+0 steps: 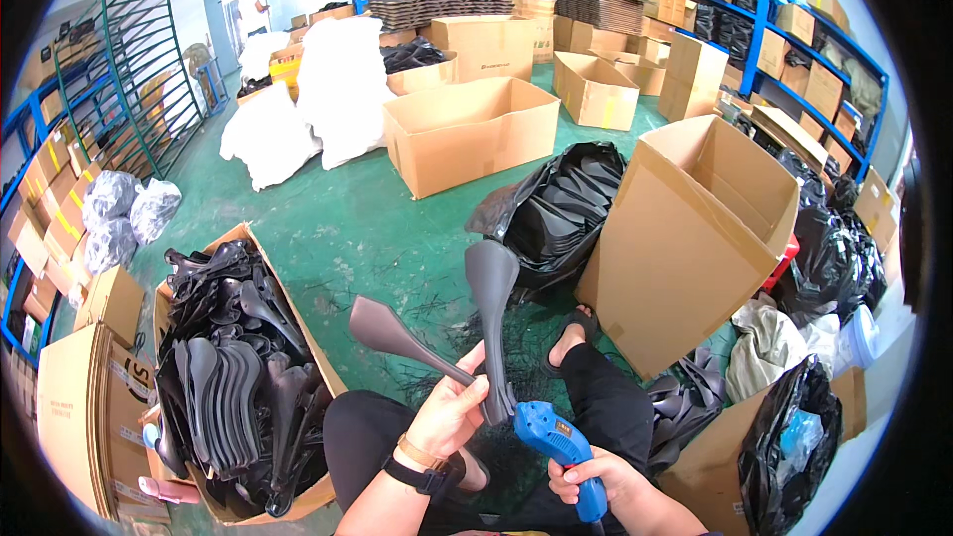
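My left hand (452, 412) is closed on two dark, saddle-shaped plastic pieces, gripping them by their narrow ends. One piece (491, 283) points up with its broad end away from me. The other piece (387, 330) slants to the left and looks more grey-brown. In my right hand (601, 481) is a blue handheld power tool (556, 432), its handle wrapped by my fingers. The tool's head is right beside the narrow end of the upright piece; whether they touch I cannot tell. To my left, a cardboard box (323, 362) is filled with many similar black pieces (223, 397).
A tall open carton (655, 238) stands at my right, beside a black plastic bag (561, 213). Dark scraps litter the green floor (328, 223). Farther off are a wide open carton (476, 144), white sacks (342, 89), blue shelves (764, 30) and a person (253, 10).
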`<state>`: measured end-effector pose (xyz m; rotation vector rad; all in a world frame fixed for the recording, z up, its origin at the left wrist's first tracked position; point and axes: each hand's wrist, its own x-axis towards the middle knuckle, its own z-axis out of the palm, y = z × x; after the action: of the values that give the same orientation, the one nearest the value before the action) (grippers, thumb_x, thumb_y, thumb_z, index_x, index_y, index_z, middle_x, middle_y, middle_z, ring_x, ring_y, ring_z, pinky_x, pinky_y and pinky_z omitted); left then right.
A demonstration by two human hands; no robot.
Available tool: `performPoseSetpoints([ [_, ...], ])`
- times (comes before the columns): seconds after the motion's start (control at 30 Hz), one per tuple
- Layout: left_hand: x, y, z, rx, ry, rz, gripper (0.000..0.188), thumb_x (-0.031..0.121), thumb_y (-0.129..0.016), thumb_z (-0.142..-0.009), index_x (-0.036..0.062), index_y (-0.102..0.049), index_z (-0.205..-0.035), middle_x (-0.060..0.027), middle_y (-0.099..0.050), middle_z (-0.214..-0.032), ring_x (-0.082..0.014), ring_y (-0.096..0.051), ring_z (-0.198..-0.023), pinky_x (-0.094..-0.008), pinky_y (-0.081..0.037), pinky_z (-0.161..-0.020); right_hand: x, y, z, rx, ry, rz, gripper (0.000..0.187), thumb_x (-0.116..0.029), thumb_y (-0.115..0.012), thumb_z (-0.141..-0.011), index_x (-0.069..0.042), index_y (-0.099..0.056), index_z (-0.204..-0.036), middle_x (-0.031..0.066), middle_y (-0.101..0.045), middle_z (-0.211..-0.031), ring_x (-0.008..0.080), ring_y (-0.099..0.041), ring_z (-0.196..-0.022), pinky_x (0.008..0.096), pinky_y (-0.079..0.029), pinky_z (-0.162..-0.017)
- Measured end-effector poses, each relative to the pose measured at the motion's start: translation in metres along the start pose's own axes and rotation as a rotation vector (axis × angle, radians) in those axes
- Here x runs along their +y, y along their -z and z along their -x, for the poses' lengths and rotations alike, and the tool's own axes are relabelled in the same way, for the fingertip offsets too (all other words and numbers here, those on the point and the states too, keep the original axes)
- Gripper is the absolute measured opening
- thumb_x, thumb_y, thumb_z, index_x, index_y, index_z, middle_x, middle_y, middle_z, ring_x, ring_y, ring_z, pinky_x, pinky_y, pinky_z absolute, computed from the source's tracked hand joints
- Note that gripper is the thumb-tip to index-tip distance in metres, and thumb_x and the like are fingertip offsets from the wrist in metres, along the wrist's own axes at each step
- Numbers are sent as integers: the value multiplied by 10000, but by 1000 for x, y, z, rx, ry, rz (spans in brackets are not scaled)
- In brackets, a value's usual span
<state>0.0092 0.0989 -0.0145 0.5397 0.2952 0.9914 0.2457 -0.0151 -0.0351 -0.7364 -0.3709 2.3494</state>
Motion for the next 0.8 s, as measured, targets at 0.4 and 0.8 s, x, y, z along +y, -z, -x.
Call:
performPoseSetpoints([
  [0.4, -10, -4, 22, -4, 109, 3, 649, 113, -584, -936, 102, -243, -1487, -15, -579, -1202, -102, -580, -1033, -298, -476, -911, -17, -3, -30, 70, 186, -13, 245, -79, -700, -725, -1, -573, -920, 64, -516, -667, 165, -516, -601, 305, -450, -573],
  [0.8, -28, 12, 34, -21, 253, -33, 693, 118, -632, -903, 86, -249, -1479, -17, -622, -1042, -100, -612, -909, -270, -501, -801, -88, -22, -42, 389, 717, 271, 394, -255, -742, -772, -41, -575, -1057, 55, -615, -842, 164, -612, -768, 323, -530, -644],
])
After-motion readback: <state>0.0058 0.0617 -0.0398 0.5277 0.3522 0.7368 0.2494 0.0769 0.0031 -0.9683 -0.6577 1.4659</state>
